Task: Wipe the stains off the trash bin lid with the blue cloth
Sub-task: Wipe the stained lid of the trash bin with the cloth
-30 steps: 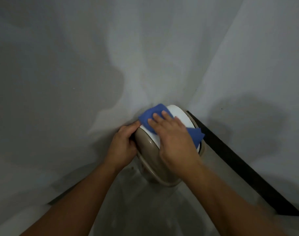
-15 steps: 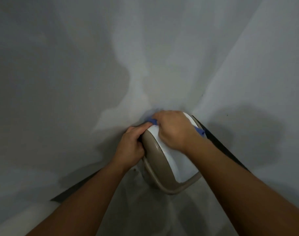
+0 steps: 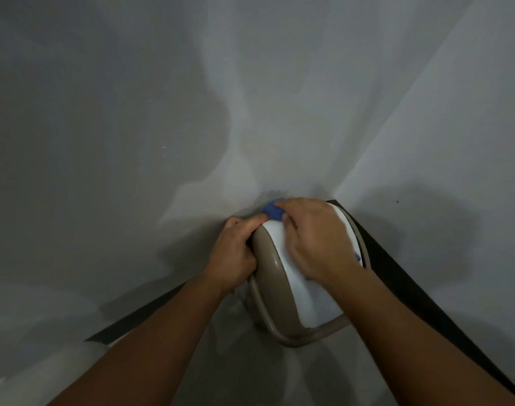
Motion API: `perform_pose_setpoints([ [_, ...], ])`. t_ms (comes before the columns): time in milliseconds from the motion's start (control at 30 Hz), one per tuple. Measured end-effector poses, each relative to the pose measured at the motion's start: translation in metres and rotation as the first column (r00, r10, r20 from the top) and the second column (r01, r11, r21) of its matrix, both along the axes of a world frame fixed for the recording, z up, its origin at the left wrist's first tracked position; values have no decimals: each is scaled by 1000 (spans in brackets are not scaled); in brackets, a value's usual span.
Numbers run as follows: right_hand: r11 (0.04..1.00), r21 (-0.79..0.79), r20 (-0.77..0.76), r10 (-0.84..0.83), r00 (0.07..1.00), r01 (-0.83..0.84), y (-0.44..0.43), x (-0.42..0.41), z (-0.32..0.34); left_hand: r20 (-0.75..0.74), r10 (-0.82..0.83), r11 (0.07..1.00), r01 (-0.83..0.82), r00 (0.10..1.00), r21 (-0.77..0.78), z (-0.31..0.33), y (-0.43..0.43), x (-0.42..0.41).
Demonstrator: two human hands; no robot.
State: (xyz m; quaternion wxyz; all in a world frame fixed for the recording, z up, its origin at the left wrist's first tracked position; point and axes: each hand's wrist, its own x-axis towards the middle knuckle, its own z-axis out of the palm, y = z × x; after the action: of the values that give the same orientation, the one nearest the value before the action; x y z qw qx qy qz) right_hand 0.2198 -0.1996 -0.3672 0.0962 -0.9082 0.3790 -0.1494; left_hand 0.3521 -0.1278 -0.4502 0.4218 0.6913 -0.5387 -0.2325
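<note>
In the corner where two pale walls meet, we see a small trash bin (image 3: 282,288) standing on the grey floor (image 3: 215,376), its tan body topped by a white lid (image 3: 301,291) that slopes toward us. A dark baseboard (image 3: 420,294) runs along the foot of the right wall, and another dark strip shows along the left wall behind the forearm.

The left hand (image 3: 235,253) is curled around the bin's left shoulder, fingers closed against the tan side and the thumb lying along the far edge near the lid's top. The right hand (image 3: 315,241) lies palm-down on the far half of the white lid, fingers bent and pressing on the blue cloth (image 3: 274,213). Most of the cloth is hidden beneath that hand (only a bunched blue fold pokes out at the lid's far left corner, just beside the left thumb, and a sliver shows at the right edge by the wrist). The hands sit near each other but on opposite sides of the lid's far edge.

The near part of the lid is bare and white. The light is dim and the right hand slightly blurred, so we cannot tell whether any stains sit on the lid. Soft shadows of the arms fall across both walls.
</note>
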Motion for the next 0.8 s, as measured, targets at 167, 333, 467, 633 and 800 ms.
perform_pose_setpoints([
  [167, 990, -107, -99, 86, 991, -96, 61, -28, -24, 47, -30, 999, 32, 998, -25, -1, -1, 1],
  [333, 978, -28, 118, -201, 972, 205, 31, -64, -32, -2, -31, 999, 31, 1000, 16, -1, -3, -4],
  [467, 977, 41, 110, -211, 971, 207, -3, -31, -20, 31, -14, 1000, 14, 999, -6, -1, -1, -1],
  [633, 996, -84, 11, 24, 1000, -23, 55, -27, -42, 85, -18, 998, 23, 996, -66, 1, -1, -3],
  [800, 970, 63, 347, -244, 906, 237, 97, -61, -80, 67, -20, 999, 22, 998, -32, -5, -3, -3],
])
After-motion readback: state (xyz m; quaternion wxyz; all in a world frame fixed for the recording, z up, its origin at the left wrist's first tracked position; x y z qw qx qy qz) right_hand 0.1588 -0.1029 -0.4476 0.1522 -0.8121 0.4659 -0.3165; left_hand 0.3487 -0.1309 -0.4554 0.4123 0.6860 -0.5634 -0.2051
